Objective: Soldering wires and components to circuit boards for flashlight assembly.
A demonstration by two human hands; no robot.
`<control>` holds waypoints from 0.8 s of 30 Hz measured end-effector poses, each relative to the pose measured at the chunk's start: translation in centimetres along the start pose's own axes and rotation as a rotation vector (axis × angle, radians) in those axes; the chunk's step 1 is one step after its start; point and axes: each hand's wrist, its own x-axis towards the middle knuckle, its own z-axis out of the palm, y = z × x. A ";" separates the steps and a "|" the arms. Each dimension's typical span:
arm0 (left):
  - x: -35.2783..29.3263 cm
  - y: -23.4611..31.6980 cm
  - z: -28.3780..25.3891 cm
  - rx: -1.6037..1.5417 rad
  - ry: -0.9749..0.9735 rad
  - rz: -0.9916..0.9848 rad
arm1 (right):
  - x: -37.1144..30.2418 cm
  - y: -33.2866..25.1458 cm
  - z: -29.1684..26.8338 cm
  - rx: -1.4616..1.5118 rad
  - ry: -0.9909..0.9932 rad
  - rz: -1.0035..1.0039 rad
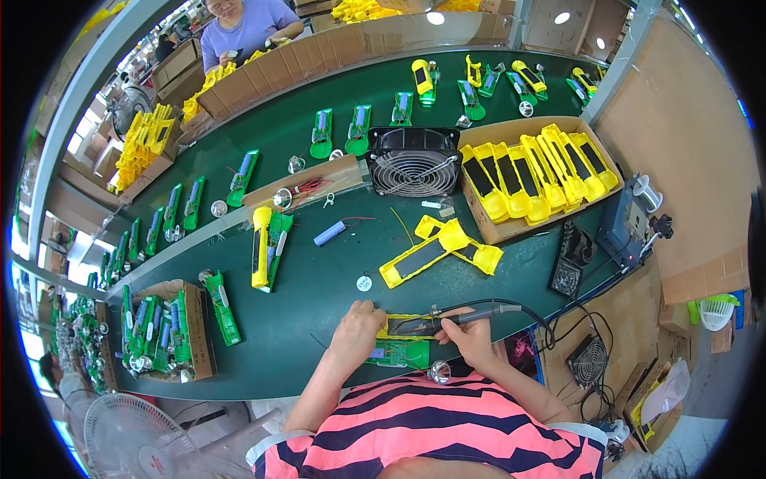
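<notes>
Close to my body at the table's near edge, my left hand [357, 329] is closed on the left end of a yellow torch housing [405, 336]. My right hand [469, 340] grips a dark soldering iron [425, 326], which lies across the housing; exactly where its tip touches I cannot make out. Just below the housing sits a green torch shell [403, 354], with a silver reflector cup [439, 371] at its right. Beyond my hands, two yellow housings [415, 262] with dark panels lie crossed. A blue battery cell [329, 232] with a red wire rests farther left.
A carton [511, 231] of yellow housings stands beside a black fan [413, 164]. At right are a soldering station [626, 219] and its cable. A box of green shells [203, 335] sits left. Green shells line the far bench; another person [247, 32] works behind it.
</notes>
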 end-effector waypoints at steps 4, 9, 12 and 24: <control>0.0 -0.1 0.2 -0.005 0.024 -0.013 | 0.1 -0.2 0.4 -0.019 -0.002 -0.016; -0.1 -0.1 0.4 0.031 0.040 -0.005 | 0.0 -0.3 0.6 -0.056 -0.014 -0.019; 0.0 0.0 0.4 0.033 0.034 -0.007 | 0.0 -0.6 0.4 -0.072 -0.037 -0.007; 0.1 0.0 0.1 0.067 -0.004 -0.025 | -1.1 -3.4 -1.7 -0.630 -0.083 -0.564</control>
